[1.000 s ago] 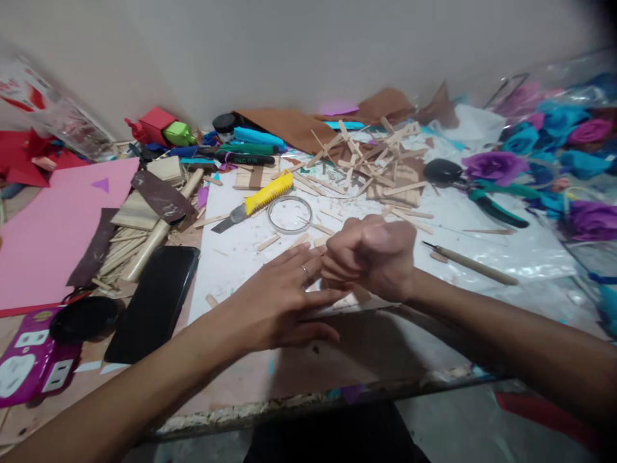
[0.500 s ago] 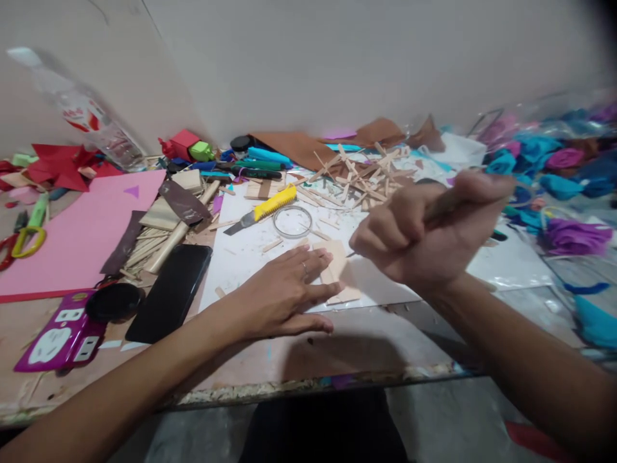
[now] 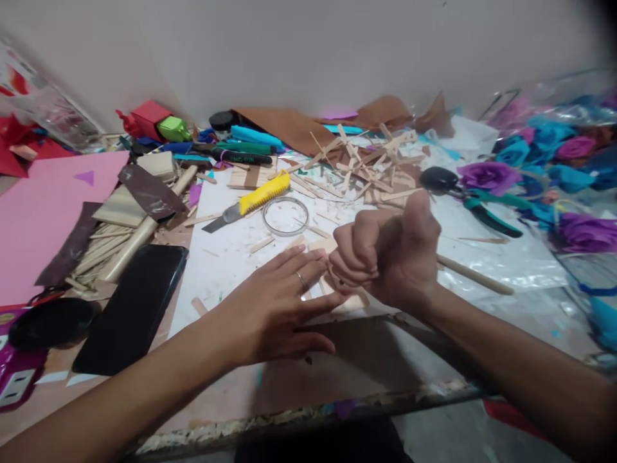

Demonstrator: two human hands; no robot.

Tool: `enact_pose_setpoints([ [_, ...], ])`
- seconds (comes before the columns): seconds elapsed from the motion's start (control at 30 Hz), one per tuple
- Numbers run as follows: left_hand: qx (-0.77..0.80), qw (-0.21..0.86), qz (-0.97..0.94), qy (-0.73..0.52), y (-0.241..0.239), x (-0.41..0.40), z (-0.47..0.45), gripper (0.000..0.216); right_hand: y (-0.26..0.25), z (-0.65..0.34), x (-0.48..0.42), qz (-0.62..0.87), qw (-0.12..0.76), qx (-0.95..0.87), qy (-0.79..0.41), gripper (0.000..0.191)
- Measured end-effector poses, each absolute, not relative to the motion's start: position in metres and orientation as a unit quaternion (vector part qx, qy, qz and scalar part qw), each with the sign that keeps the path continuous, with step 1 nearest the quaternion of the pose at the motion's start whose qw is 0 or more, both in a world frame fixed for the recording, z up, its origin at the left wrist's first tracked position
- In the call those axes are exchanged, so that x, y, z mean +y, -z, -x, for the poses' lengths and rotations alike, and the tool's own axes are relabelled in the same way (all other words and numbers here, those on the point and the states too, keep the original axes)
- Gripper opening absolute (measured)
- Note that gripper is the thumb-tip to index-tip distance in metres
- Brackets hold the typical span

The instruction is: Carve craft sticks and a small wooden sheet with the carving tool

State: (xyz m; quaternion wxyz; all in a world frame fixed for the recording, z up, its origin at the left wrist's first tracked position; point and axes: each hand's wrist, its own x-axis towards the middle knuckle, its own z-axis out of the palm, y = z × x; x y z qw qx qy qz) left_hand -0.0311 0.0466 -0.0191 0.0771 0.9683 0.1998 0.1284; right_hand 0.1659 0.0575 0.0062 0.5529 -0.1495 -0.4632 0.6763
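Observation:
My left hand (image 3: 274, 308) lies flat, fingers spread, pressing on a small panel of glued wooden sticks (image 3: 355, 301) on the white work sheet (image 3: 226, 257). It wears a ring. My right hand (image 3: 390, 257) is a closed fist just right of the left fingers, over the same panel. A thin dark tip shows under its fingers, touching the panel; the rest of that tool is hidden in the fist.
A wooden-handled tool (image 3: 475, 275) lies right of the fist. Behind are a yellow cutter (image 3: 255, 196), a clear ring (image 3: 286, 216), a pile of loose sticks (image 3: 366, 164), green pliers (image 3: 482, 206) and paper flowers (image 3: 554, 167). A black phone (image 3: 132, 308) and pink sheet (image 3: 43, 218) lie left.
My right fist rose to the right half a second ago and has come back down onto the panel beside the left fingers. The left hand stayed flat on the panel.

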Motion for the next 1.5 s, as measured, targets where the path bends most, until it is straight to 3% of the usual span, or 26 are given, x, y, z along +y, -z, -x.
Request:
enact_pose_setpoints([
  [0.23,0.205,0.069,-0.969,-0.121,0.024,0.045,0.031,0.068,-0.002,-0.165,0.055,0.220,0.610,-0.446,-0.618,0.059],
  [0.4,0.203,0.085,-0.966,-0.139,0.028,0.046,0.031,0.069,-0.003,-0.162,0.057,0.218,0.627,-0.446,-0.600,0.066],
  [0.5,0.202,0.095,-0.963,-0.153,0.030,0.046,0.031,0.068,-0.004,-0.167,0.061,0.174,0.584,-0.467,-0.641,0.069],
  [0.7,0.201,0.096,-0.964,-0.147,0.029,0.045,0.031,0.072,-0.011,-0.190,0.072,0.114,0.401,-0.529,-0.739,0.071],
  [1.07,0.199,0.092,-0.961,-0.168,0.029,0.045,0.028,0.067,-0.009,-0.180,0.063,0.176,0.505,-0.486,-0.691,0.061],
  [1.27,0.195,0.115,-0.959,-0.172,0.029,0.045,0.030,0.065,-0.014,-0.186,0.069,0.208,0.442,-0.494,-0.720,0.077],
  [1.5,0.201,0.133,-0.956,-0.170,0.032,0.046,0.030,0.065,-0.009,-0.194,0.077,0.179,0.411,-0.532,-0.718,0.078],
])
